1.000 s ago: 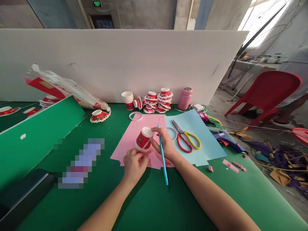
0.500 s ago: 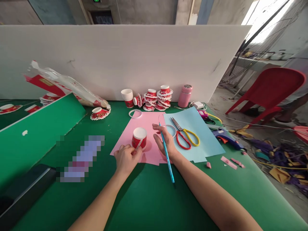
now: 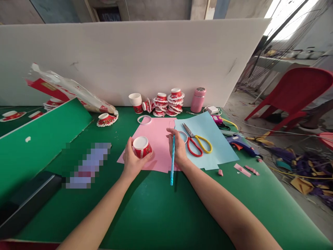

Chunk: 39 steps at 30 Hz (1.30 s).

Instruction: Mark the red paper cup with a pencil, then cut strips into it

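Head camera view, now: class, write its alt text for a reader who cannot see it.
The left hand grips a red paper cup over pink paper; the right hand holds a blue pencil. Scissors lie on blue paper.

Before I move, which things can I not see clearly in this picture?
All in the head view:
Cup, left side: hidden by the left hand.
White ring near the scissors: partly behind the right hand.
Pencil, tip: too small to judge.
Patch at left: blurred into squares.
Red thing, far right: cut off by the edge.
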Available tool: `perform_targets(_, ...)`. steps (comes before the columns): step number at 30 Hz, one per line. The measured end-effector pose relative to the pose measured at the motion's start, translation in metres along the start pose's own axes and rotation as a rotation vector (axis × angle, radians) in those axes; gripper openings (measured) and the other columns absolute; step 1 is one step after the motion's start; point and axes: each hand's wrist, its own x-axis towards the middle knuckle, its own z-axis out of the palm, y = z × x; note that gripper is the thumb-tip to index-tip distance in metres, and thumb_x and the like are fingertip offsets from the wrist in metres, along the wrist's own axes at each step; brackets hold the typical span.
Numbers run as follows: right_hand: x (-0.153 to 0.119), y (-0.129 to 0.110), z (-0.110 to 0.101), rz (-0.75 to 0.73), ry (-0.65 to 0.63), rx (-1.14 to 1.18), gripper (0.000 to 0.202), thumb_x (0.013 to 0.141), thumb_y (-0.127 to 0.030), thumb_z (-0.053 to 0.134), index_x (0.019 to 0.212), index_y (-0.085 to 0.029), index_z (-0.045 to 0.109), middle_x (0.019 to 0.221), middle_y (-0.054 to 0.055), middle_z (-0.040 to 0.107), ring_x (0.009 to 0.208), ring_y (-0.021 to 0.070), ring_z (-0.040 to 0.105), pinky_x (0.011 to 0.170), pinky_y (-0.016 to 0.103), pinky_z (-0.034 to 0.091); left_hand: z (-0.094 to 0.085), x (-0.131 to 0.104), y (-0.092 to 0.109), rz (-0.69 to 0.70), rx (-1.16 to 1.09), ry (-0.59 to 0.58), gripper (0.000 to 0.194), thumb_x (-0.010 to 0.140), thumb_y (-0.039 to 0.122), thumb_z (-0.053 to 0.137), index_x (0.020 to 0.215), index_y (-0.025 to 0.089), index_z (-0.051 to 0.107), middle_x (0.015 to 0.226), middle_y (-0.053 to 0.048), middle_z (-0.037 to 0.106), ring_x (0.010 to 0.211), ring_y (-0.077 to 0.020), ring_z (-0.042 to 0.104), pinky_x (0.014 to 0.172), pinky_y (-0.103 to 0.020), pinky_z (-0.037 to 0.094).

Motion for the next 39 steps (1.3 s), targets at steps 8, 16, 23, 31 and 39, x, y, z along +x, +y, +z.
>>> perform_targets(8, 0.0, 0.005, 0.004, -0.023, -0.034, 0.01, 0.027, 0.092, -0.023, 0.039, 0.116, -0.021, 0.052, 0.108, 0.01, 0.067, 0.09, 0.0216, 0.067, 0.083, 0.04, 0.053, 0.006, 0.023, 0.019, -0.06, -0.255, -0.083, 0.07, 0.056, 0.039, 0.08, 0.118, 0.019, 0.053, 0.116, -0.011, 0.062, 0.109, -0.0292, 0.058, 0.093, -0.041, 0.046)
perform_targets(16, 0.001, 0.006, 0.006, 0.004, -0.037, 0.068, 0.026, 0.095, -0.027, 0.036, 0.115, -0.022, 0.051, 0.109, 0.01, 0.068, 0.098, 0.0224, 0.066, 0.085, 0.041, 0.054, 0.029, 0.045, 0.033, -0.426, -0.91, -0.245, 0.046, 0.057, 0.039, 0.082, 0.093, 0.016, 0.064, 0.083, -0.004, 0.07, 0.071, -0.0175, 0.065, 0.065, -0.028, 0.053)
perform_targets(23, 0.001, 0.008, 0.006, -0.072, -0.051, -0.04, 0.03, 0.094, -0.024, 0.036, 0.119, -0.023, 0.054, 0.111, 0.009, 0.067, 0.1, 0.0239, 0.064, 0.086, 0.042, 0.053, 0.032, 0.04, 0.019, -0.464, -1.031, -0.249, 0.043, 0.062, 0.041, 0.08, 0.094, 0.016, 0.065, 0.081, -0.002, 0.07, 0.069, -0.0157, 0.065, 0.066, -0.027, 0.052)
perform_targets(31, 0.0, 0.007, 0.004, -0.138, -0.099, -0.101, 0.033, 0.094, -0.02, 0.042, 0.125, -0.024, 0.05, 0.115, 0.01, 0.065, 0.103, 0.0243, 0.061, 0.088, 0.043, 0.051, 0.032, 0.039, 0.017, -0.444, -1.022, -0.298, 0.045, 0.068, 0.046, 0.074, 0.098, 0.015, 0.064, 0.086, -0.004, 0.07, 0.074, -0.0171, 0.065, 0.07, -0.029, 0.051)
perform_targets(39, -0.001, -0.003, -0.004, -0.184, -0.252, 0.01, 0.041, 0.088, -0.031, 0.054, 0.128, -0.022, 0.044, 0.118, 0.014, 0.062, 0.1, 0.0255, 0.062, 0.081, 0.042, 0.054, 0.033, 0.039, 0.015, -0.458, -1.029, -0.317, 0.04, 0.074, 0.047, 0.069, 0.099, 0.016, 0.064, 0.087, -0.003, 0.069, 0.076, -0.0168, 0.064, 0.07, -0.028, 0.05)
